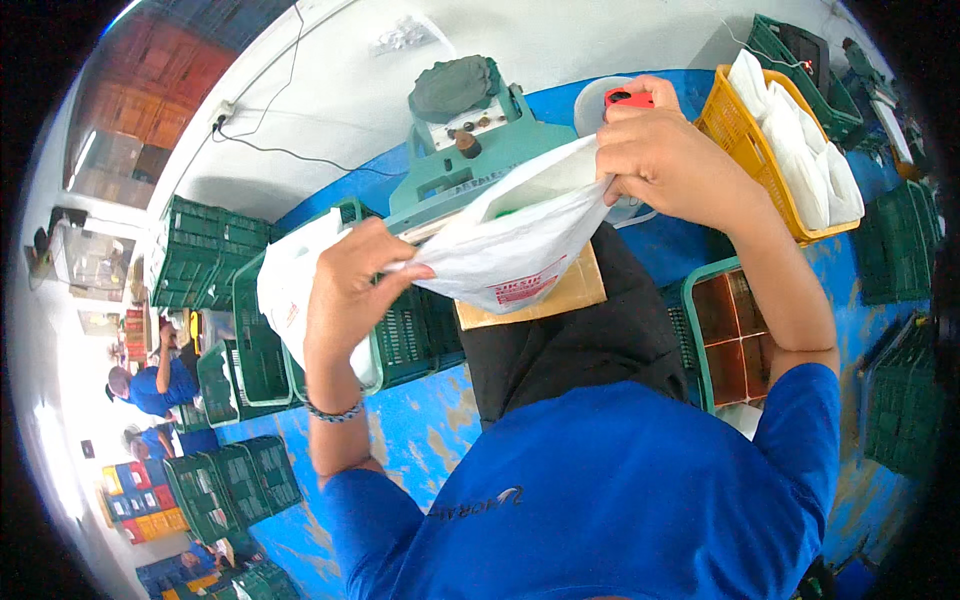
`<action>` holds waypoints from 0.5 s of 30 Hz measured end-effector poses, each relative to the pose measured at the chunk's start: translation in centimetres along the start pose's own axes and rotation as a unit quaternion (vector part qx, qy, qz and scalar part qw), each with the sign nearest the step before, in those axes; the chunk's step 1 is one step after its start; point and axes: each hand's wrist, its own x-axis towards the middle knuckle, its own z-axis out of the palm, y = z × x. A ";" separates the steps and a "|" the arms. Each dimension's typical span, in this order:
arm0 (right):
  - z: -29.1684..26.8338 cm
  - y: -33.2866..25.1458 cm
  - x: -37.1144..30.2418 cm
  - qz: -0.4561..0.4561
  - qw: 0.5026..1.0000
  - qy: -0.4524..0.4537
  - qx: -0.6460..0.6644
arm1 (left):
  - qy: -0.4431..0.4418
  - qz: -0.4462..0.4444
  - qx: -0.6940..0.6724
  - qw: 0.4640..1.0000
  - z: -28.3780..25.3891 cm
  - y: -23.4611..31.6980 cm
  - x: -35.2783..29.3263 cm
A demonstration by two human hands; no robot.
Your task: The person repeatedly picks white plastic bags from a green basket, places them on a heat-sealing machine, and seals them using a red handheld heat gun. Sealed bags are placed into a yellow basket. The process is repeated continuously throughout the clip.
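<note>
I hold a white plastic bag [530, 235] with red print by its two upper corners. My left hand [345, 285] pinches the left corner between thumb and fingers. My right hand [670, 165] grips the right corner. The bag's mouth is stretched wide between them, with a bit of green showing inside. Just beyond the bag stands a green bench machine [475, 150] with knobs and a grey cloth-like lump on top. Below the bag lies a tan board [590, 285] over my dark-clothed lap. A red item with a black spot [630, 97] shows behind my right fingers.
At the right stands a yellow crate [775, 190] of white bags. A green crate [700, 370] with brown contents is by my right side. Other green crates [260, 340] stand at the left, with white bags over one. A cable [300, 158] runs along the wall. People work far left.
</note>
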 end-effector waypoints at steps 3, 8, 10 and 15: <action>-0.3 -0.3 0.8 -0.001 1.000 -0.010 -0.015 | 0.020 -0.031 -0.025 0.999 -1.1 -0.9 -0.6; -0.1 -1.1 1.0 0.045 0.998 0.009 -0.039 | 0.119 -0.174 -0.202 0.956 -0.2 -2.3 -0.1; 0.1 -1.2 1.0 0.046 0.991 0.090 -0.084 | 0.144 -0.155 -0.224 0.951 -0.8 -1.9 -0.3; 0.7 -1.0 1.0 0.060 0.993 0.072 -0.072 | 0.347 -0.011 -0.071 0.935 -5.0 2.5 -2.6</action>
